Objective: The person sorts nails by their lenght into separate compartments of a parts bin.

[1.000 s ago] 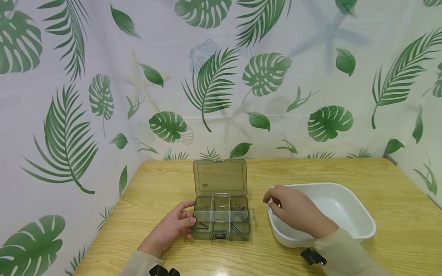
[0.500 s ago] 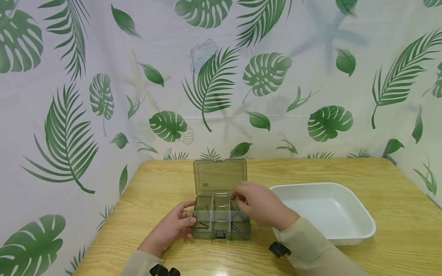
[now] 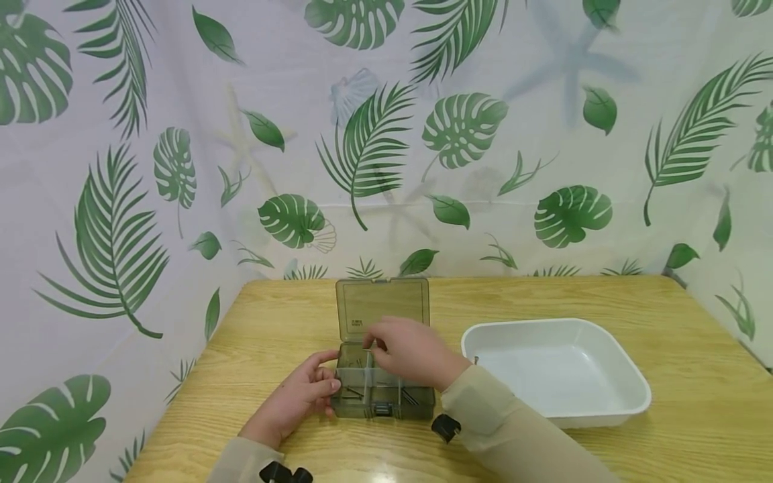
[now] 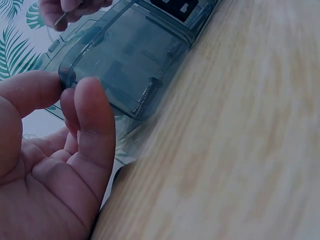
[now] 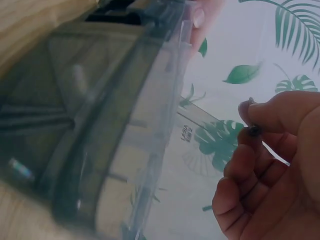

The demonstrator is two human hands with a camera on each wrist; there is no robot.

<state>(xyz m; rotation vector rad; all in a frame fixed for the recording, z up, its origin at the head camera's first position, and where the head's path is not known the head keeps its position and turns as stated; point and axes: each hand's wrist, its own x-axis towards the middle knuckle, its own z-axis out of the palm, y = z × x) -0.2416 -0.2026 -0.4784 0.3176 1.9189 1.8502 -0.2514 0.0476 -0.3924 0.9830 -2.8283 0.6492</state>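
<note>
A smoky see-through compartment box (image 3: 423,410) stands on the table, its lid (image 3: 383,302) raised at the back. My left hand (image 3: 292,402) holds the box's left side, thumb near the front and index finger farther back. Over the rear compartments, my right hand (image 3: 410,352) pinches a small screw (image 5: 254,131) between thumb and fingertips, close to the left divider. Dark screws (image 3: 410,397) lie in the front right compartment, and more screws (image 3: 353,392) in the front left one. The right hand hides the rear middle and rear right compartments in the head view.
A white tray (image 3: 580,421) stands to the right of the box, with one small screw (image 3: 476,360) at its left wall. The wooden table (image 3: 253,322) reaches back to a leaf-print cloth (image 3: 513,121) hanging behind and on both sides.
My right hand has moved left from the tray's left rim, across the box's right side, to above its rear compartments. The left hand keeps its place on the box.
</note>
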